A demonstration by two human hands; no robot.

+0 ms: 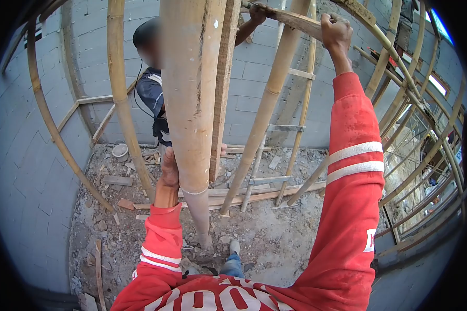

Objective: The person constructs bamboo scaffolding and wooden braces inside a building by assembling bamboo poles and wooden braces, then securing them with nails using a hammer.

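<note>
A thick bamboo pole [189, 98] stands upright right in front of me, with a narrow wooden plank [222, 88] along its right side. My left hand [169, 168] is pressed round the pole's left side low down, its fingers mostly hidden behind it. Fingertips show past the plank's right edge. Raised at upper right, my right hand [337, 33] is closed in a fist on the end of a short wooden board [298, 22]. A co-worker's hand [258, 13] is at the board's other end.
Behind the pole stands the co-worker [153, 93], close to a grey block wall [31, 155]. Slanted bamboo poles [267, 106] and a ladder [296, 129] rise around me. Planks [249, 197], rubble and a white bucket [120, 151] lie on the ground. Bamboo scaffolding [420, 103] fills the right.
</note>
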